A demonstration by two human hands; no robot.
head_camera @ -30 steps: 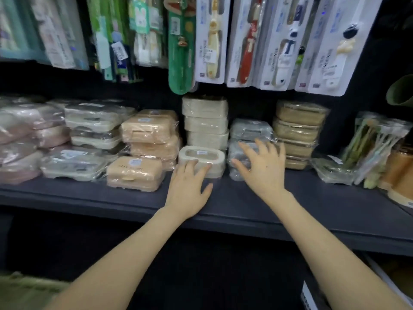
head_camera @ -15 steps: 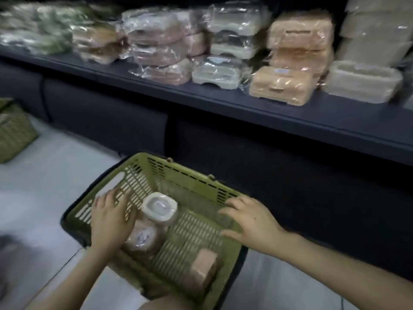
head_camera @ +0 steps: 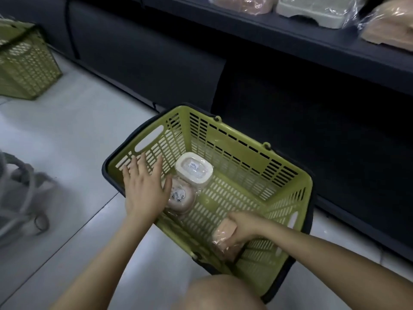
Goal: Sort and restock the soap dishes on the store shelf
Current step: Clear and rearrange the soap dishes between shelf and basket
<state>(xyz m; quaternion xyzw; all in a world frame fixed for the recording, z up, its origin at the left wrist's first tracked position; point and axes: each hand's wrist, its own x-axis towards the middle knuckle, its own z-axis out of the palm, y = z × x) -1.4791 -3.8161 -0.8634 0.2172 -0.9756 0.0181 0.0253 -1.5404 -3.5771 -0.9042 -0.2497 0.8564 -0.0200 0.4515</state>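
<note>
fingers of the right hand point(head_camera: 244, 228) curl round a peach soap dish point(head_camera: 224, 235) in clear wrap, gripping it at the near corner of the green basket point(head_camera: 245, 142), low against the slotted floor. the left hand point(head_camera: 143, 190) is spread flat with straight fingers and holds nothing. it hangs over the basket's left wall, with its thumb just beside a round pink soap dish point(head_camera: 181, 197); whether it touches the wrap i cannot tell. the pink dish lies in the basket between the two hands. just beyond it, leaning on its far edge, sits a white soap dish point(head_camera: 194, 171) with a small label on its lid. the basket stands on the pale tiled floor point(head_camera: 67, 142), and a bare knee point(head_camera: 223, 291) shows below the right forearm. beyond both hands runs the dark shelf point(head_camera: 301, 39), carrying more wrapped soap dishes point(head_camera: 312, 11) at its front edge. far out to the left of the left hand stands a second basket point(head_camera: 24, 63), also green.
</note>
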